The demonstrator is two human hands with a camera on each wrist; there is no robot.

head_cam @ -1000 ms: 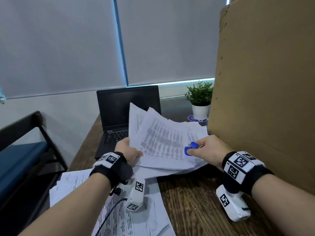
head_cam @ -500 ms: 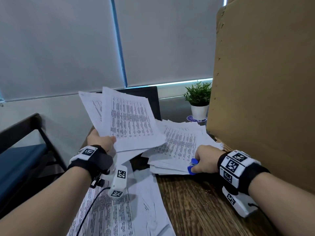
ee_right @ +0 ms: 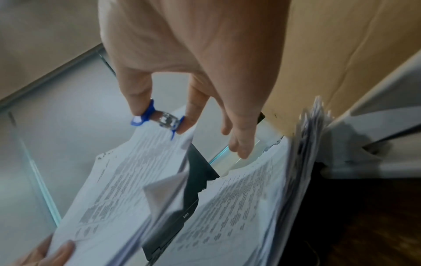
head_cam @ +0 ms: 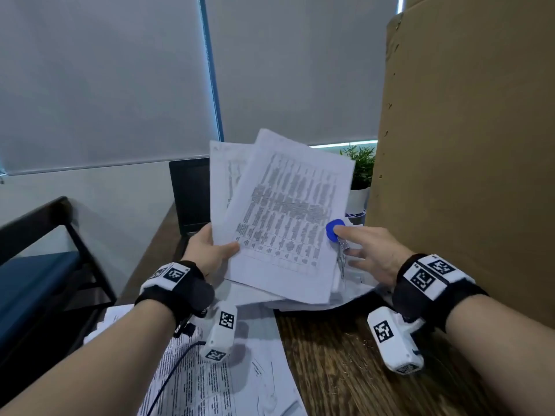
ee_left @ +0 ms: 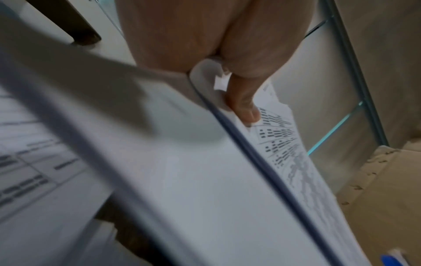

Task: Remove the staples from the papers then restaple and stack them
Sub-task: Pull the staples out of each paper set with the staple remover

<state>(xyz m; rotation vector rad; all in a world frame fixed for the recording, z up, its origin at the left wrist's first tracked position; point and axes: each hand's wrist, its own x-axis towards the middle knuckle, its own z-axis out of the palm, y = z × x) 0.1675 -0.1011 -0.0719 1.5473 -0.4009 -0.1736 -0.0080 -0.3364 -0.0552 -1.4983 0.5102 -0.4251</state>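
Held papers [head_cam: 285, 223] hide most of the laptop [head_cam: 189, 193] and part of the plant [head_cam: 362, 168]; printed text blurred, unreadable.

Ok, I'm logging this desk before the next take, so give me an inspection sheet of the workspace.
Surface: dark wood table.
Job's things: held papers raised; paper stack on the table; blue staple remover; no stapler seen.
Clutter: loose sheets near the edge.
Grippers: left hand grips the held papers; right hand pinches the staple remover.
Cables: dark cable across the loose sheets.
Surroundings: laptop, potted plant, cardboard panel, blinds.
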